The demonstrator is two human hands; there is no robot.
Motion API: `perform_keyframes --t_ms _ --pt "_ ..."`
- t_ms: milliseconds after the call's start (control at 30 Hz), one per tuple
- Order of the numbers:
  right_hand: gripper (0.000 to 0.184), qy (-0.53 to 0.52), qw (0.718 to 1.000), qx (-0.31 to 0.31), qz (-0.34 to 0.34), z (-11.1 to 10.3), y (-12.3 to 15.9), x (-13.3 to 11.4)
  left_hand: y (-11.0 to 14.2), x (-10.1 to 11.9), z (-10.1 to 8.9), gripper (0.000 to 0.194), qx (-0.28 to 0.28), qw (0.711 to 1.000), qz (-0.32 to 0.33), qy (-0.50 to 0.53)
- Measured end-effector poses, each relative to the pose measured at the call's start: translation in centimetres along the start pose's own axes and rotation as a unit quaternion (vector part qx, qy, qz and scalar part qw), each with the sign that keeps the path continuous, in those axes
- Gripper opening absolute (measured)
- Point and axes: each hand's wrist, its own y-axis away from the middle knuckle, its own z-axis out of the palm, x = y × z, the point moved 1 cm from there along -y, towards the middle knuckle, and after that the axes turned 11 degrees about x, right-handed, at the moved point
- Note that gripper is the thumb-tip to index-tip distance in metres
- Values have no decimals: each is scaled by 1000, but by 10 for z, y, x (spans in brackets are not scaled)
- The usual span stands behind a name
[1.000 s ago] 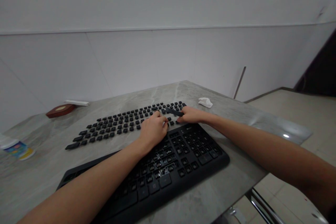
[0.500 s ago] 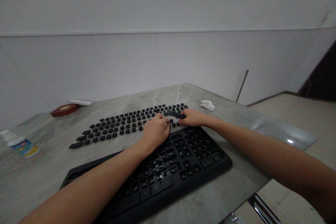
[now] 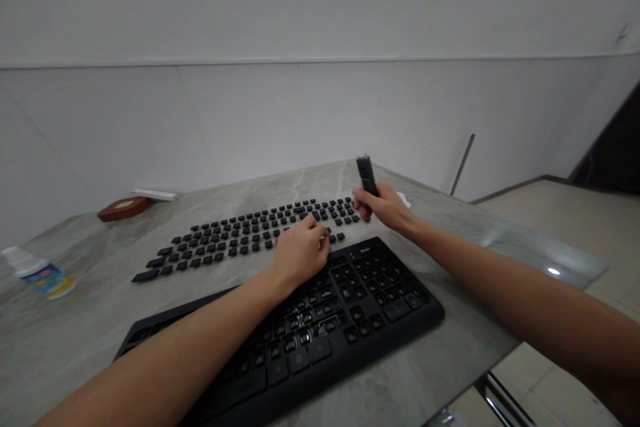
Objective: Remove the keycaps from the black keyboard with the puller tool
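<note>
A black keyboard [image 3: 395,320] lies slanted across the tabletop, many of its key sockets bare and a few keys still on it. Beyond its far edge, loose black keycaps [image 3: 235,233] are laid out in rows. My left hand [image 3: 303,247] rests at the keyboard's far edge beside the keycaps, its fingers curled together; what they hold, if anything, is hidden. Raised over the right end of the rows, my right hand [image 3: 383,207] grips a small black stick-like tool [image 3: 367,175] upright. The kind of tool is not clear.
A spray bottle [image 3: 43,273] with a colourful label stands at the left. Farther back lie a reddish-brown object [image 3: 124,209] and a white strip [image 3: 155,195]. A white crumpled tissue [image 3: 404,200] is partly behind my right hand. The marble-patterned table [image 3: 480,347] ends at the right.
My right hand has lifted up and away from the keycaps, and the black tool has swung from nearly flat to upright. My left hand has shifted slightly right.
</note>
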Motion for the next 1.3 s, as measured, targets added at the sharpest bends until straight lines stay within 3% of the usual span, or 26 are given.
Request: perform_keyframes --t_ms 133,233,300,400,500,633,867,1000,1133,1233,1300 --pt "61 -67 997 -32 -19 -13 7 -5 4 0 2 23 -15 982 161 102" --pt "62 -87 983 -158 -18 -18 13 -11 6 -1 3 24 -6 957 248 148" --pt "53 -91 952 -290 -12 -19 18 -16 7 -1 2 24 3 948 278 155" --pt "40 -95 879 -467 6 -17 26 -20 9 3 -3 24 -3 932 322 168" --pt "37 -113 831 -544 18 -15 31 -21 13 12 -10 22 -16 909 352 221" --pt "36 -146 815 -560 6 -14 32 -19 23 28 -14 23 -15 882 343 324" --pt "34 -148 812 -564 -27 -19 31 -22 27 46 -11 7 -77 894 146 417" --pt "38 -137 819 -557 -14 -25 31 -27 26 50 -18 11 -95 887 91 442" --pt "41 -165 797 -580 17 -26 34 -33 26 52 -21 17 -116 856 112 491" --pt "42 -159 777 -608 32 -27 36 -37 27 50 -20 13 -123 865 168 456" --pt "45 -142 778 -611 33 -29 36 -39 28 50 -20 7 -125 876 195 423"
